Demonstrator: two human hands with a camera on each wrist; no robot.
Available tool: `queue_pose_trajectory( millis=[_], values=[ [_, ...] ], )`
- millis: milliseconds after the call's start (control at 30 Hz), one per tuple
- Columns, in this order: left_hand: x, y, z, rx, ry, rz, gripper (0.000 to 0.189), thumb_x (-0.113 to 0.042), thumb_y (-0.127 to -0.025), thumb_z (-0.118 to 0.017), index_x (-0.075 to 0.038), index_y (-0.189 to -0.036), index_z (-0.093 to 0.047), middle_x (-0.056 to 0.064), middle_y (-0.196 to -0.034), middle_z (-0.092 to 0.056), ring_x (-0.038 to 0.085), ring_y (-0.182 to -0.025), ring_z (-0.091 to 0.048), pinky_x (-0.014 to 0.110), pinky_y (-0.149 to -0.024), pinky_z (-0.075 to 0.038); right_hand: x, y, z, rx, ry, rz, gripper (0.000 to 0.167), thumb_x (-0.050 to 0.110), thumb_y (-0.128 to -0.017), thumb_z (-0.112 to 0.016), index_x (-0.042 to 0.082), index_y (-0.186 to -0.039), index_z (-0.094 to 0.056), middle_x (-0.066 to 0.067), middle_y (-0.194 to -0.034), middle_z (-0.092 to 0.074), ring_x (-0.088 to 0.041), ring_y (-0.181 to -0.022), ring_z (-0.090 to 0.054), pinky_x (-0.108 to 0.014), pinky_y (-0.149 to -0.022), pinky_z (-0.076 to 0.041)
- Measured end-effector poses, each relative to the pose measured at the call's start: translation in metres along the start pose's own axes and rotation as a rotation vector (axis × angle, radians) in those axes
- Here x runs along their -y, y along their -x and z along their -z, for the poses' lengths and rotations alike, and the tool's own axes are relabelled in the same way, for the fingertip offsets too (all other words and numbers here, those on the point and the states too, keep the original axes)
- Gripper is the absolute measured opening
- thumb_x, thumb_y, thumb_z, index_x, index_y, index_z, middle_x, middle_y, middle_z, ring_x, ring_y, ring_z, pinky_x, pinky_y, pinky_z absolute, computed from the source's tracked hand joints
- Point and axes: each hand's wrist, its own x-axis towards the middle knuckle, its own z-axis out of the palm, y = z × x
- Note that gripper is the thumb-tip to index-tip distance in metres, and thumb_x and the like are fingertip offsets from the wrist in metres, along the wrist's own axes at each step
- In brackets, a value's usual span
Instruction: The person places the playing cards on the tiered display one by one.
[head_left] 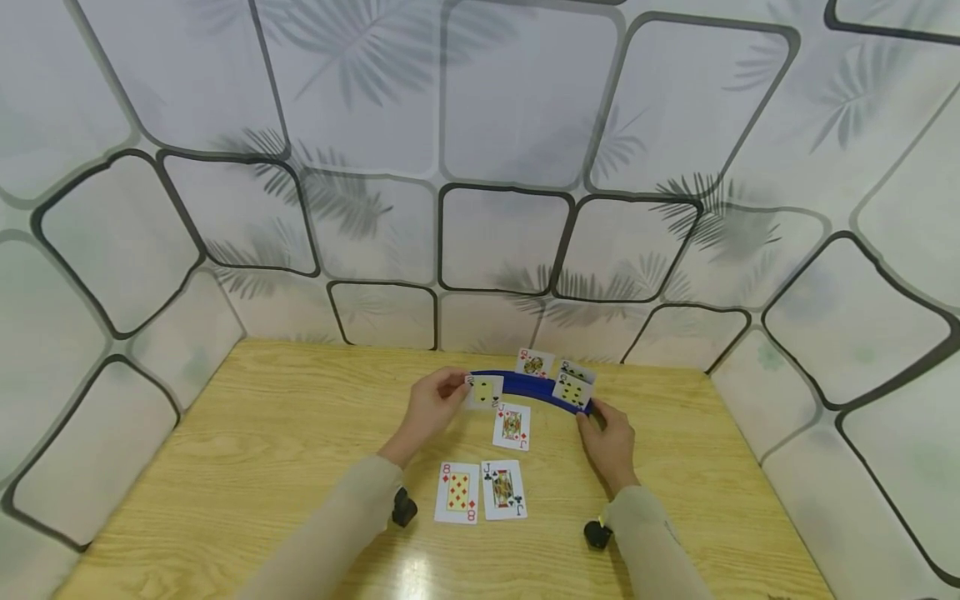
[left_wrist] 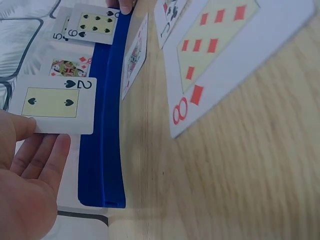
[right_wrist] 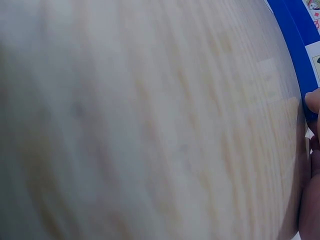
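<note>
My left hand (head_left: 433, 410) pinches a two of spades (left_wrist: 59, 105) between thumb and fingers, in front of the left part of a curved blue card holder (head_left: 528, 384). At the holder's right end, my right hand (head_left: 609, 443) grips it, the thumb on its front face. A queen of diamonds (head_left: 534, 363) stands in the middle of the holder. Towards its right end a six of spades (left_wrist: 94, 24) overlaps a five of spades (left_wrist: 61, 31). In the right wrist view only part of the right hand (right_wrist: 312, 130) shows at the edge.
Just in front of the holder, a jack of diamonds (head_left: 512, 427) lies face up on the wooden table (head_left: 300, 433). Nearer me are an eight of diamonds (head_left: 457, 493) and a jack of clubs (head_left: 504, 490), side by side. A patterned wall (head_left: 495, 237) rises behind the table.
</note>
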Motion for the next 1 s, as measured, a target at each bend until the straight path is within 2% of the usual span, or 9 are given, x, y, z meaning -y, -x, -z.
queue_pose_trajectory(
  millis=[267,433,633,1000],
  values=[
    [-0.004,-0.007,-0.012,0.035,-0.004,-0.026,0.020,-0.003,-0.099,-0.071,-0.003,-0.118,-0.074,0.014,-0.107,-0.077,0.027,-0.099,-0.075,0.034,-0.089,-0.063,0.001,0.001,0.000,-0.010,0.002,-0.002,0.048,0.020,-0.103,-0.068,-0.003,-0.145,-0.059,-0.027,-0.148,-0.058,-0.045,-0.144,-0.049,-0.060,-0.123,-0.036],
    [-0.009,-0.010,-0.020,0.031,0.003,-0.047,0.019,-0.001,-0.098,-0.071,-0.001,-0.117,-0.074,0.016,-0.106,-0.077,0.029,-0.097,-0.074,0.035,-0.088,-0.064,0.001,0.000,0.000,0.006,0.001,-0.018,0.050,0.022,-0.104,-0.067,-0.002,-0.146,-0.058,-0.026,-0.150,-0.057,-0.044,-0.145,-0.047,-0.059,-0.124,-0.035],
    [-0.012,-0.016,-0.030,0.039,0.003,-0.027,0.019,-0.002,-0.099,-0.071,-0.002,-0.117,-0.074,0.015,-0.107,-0.077,0.029,-0.098,-0.074,0.040,-0.091,-0.063,0.000,-0.001,0.001,0.019,0.004,-0.024,0.051,0.023,-0.104,-0.065,-0.002,-0.148,-0.056,-0.027,-0.152,-0.055,-0.044,-0.146,-0.046,-0.059,-0.125,-0.035],
    [-0.015,-0.023,-0.046,0.049,0.031,-0.022,0.017,-0.001,-0.099,-0.070,-0.001,-0.116,-0.074,0.016,-0.107,-0.077,0.030,-0.097,-0.074,0.035,-0.088,-0.063,-0.001,-0.001,-0.001,0.004,0.000,-0.023,0.050,0.023,-0.104,-0.067,-0.002,-0.146,-0.058,-0.027,-0.150,-0.056,-0.045,-0.145,-0.048,-0.060,-0.123,-0.036]
  ],
)
